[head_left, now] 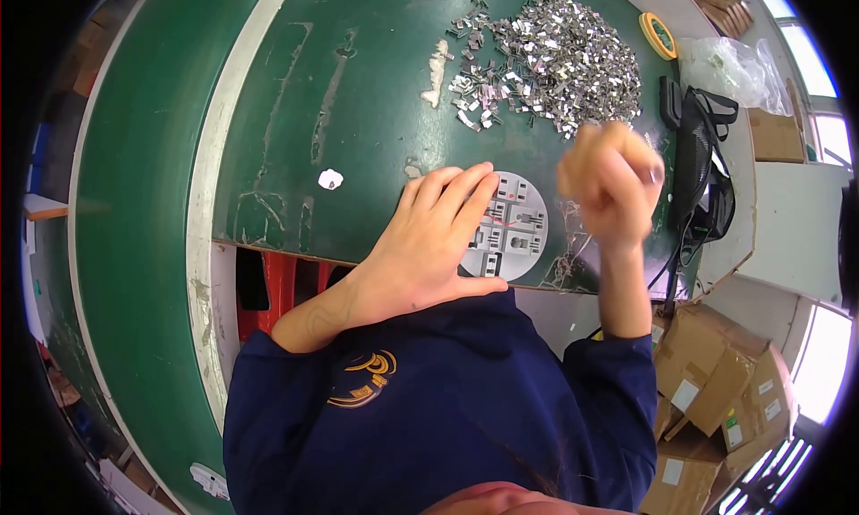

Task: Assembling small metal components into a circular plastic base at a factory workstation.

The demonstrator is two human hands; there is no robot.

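Observation:
My left hand [438, 224] lies over the left part of a round grey plate [528, 263], fingers stretched out and thumb along its near edge. The plate rests at the front edge of the green table and has raised square blocks with dark slots; a thin red mark shows near its middle. Its left side is hidden under the hand. My right hand [613, 188] is raised to the right of the plate, fingers curled together and somewhat blurred. Whatever they may hold cannot be made out. Beyond it spreads a heap of small shiny metal clips [573, 59].
A yellow tape roll [658, 36], a clear plastic bag [738, 72] and a black bag [707, 170] with straps line the table's right side. A white scrap [330, 179] lies on the green table [286, 157]. Cardboard boxes [716, 372] stand at lower right, a red stool [279, 287] below the table.

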